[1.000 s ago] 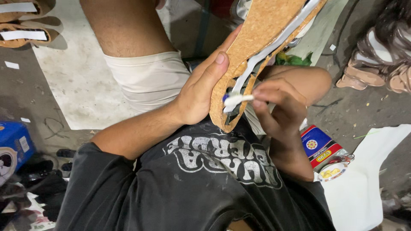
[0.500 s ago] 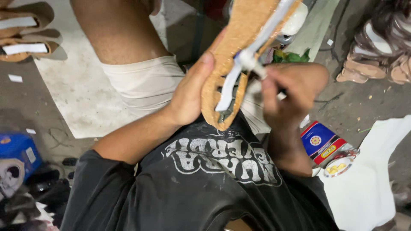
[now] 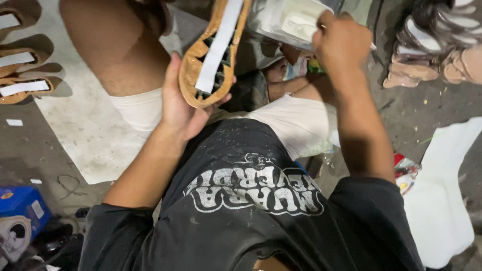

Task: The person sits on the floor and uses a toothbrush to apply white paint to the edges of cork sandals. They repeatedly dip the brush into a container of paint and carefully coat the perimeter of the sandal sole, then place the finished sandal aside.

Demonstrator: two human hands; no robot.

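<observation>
My left hand (image 3: 182,103) grips the heel end of a tan shoe sole (image 3: 207,60), held upright over my lap. A white strip (image 3: 219,46) runs down the sole's middle, and dark cut-out openings show beside it. My right hand (image 3: 342,42) is raised at the upper right, fist closed around a thin tool whose tip reaches a white container (image 3: 291,21) of pale paste. The tool itself is mostly hidden by the fingers. I sit on the floor in a black printed shirt and light shorts.
Several tan soles with white strips (image 3: 22,70) lie at the far left on a pale mat (image 3: 85,130). More footwear pieces (image 3: 437,50) are stacked at the upper right. A blue box (image 3: 20,206) sits lower left, a white sheet (image 3: 447,200) at right.
My right hand left the sole and moved up and right to the white container. The left hand has kept hold of the sole, which now shows its strip side.
</observation>
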